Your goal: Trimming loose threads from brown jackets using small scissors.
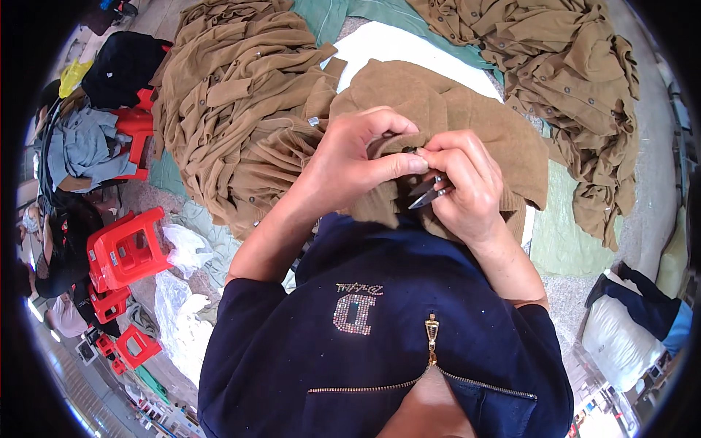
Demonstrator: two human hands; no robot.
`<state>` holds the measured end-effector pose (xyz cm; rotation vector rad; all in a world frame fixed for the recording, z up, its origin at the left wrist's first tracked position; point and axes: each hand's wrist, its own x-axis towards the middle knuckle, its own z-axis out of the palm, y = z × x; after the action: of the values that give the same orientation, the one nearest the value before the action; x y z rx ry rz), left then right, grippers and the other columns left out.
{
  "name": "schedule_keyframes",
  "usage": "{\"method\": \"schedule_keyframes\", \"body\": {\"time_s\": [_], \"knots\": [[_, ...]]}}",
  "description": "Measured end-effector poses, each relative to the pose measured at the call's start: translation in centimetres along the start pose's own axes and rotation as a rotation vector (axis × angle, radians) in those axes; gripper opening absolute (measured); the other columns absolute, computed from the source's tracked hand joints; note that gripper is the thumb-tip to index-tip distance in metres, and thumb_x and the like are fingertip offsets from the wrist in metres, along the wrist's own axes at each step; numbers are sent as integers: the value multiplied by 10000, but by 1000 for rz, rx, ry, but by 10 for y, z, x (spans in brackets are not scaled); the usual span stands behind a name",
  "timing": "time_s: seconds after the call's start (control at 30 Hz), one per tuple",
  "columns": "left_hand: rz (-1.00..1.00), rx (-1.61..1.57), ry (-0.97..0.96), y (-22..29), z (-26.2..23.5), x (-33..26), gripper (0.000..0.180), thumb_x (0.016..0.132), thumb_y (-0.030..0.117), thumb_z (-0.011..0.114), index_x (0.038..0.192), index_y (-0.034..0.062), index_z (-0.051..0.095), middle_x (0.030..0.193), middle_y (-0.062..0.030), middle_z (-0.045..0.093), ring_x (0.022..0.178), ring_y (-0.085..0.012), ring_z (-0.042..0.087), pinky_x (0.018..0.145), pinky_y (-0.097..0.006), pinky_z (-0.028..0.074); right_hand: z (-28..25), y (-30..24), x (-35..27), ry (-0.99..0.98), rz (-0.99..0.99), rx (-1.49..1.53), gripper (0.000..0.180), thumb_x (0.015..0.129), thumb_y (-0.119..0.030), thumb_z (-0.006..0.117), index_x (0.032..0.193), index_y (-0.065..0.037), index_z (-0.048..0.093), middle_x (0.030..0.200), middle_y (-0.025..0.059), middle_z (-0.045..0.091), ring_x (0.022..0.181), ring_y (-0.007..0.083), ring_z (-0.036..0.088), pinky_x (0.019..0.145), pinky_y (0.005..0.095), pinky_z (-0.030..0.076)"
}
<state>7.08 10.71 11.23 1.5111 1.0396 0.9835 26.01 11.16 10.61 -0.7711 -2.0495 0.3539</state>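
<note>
A brown knitted garment (438, 95) with dark buttons lies spread in front of me, its near edge lifted over my lap. My left hand (358, 153) pinches a fold of that edge between thumb and fingers. Close against it, my right hand (467, 182) has its thumb and forefinger at a small dark spot on the fabric, which looks like a button. Small dark thread snips (427, 193) are held in my right palm, their pointed blades sticking out to the left below the fingers. The fingertips partly cover the spot where both hands meet.
A large pile of brown garments (234, 102) lies at the left, another (562, 73) at the far right. Beneath my garment shows a white sheet (409, 47). Red stools (125, 248) and clear plastic bags (175, 306) stand at the left; a stuffed white sack (621, 339) sits at the right.
</note>
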Motion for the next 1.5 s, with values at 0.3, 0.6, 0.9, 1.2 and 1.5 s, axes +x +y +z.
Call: {"method": "schedule_keyframes", "body": {"time_s": [0.3,0.6,0.9,1.2,1.5], "knots": [[291,389,-69,1,-10,-3,296,731,-1,747,1002,19,629,925,-109,661,844,-264,662,729,-318,526,6,3,5,-219,507,371,346,726,-10,760,992,-61,545,805,51,595,646,170,597,569,313,476],[215,479,-105,-9,-12,-1,283,763,158,758,948,11,602,842,-123,622,784,-295,637,654,-351,500,16,8,-10,-51,349,322,305,702,-9,797,805,-38,512,802,59,600,642,164,578,544,288,448],[504,625,-23,-17,5,0,315,639,66,775,875,9,575,752,-133,539,656,-305,564,568,-366,458,17,13,-11,135,193,137,258,584,139,624,751,-31,523,775,95,590,662,234,617,532,309,466],[599,779,178,-29,15,4,377,578,29,765,903,-4,578,764,-128,552,677,-308,595,571,-364,475,13,24,-3,132,81,3,266,576,135,661,747,-36,551,735,102,596,640,233,616,534,301,472],[573,711,44,-46,1,6,167,736,70,685,859,33,579,725,-120,542,653,-293,589,577,-388,486,24,36,-11,85,-52,54,188,648,49,679,669,-36,513,687,97,548,569,252,570,474,346,443]]}}
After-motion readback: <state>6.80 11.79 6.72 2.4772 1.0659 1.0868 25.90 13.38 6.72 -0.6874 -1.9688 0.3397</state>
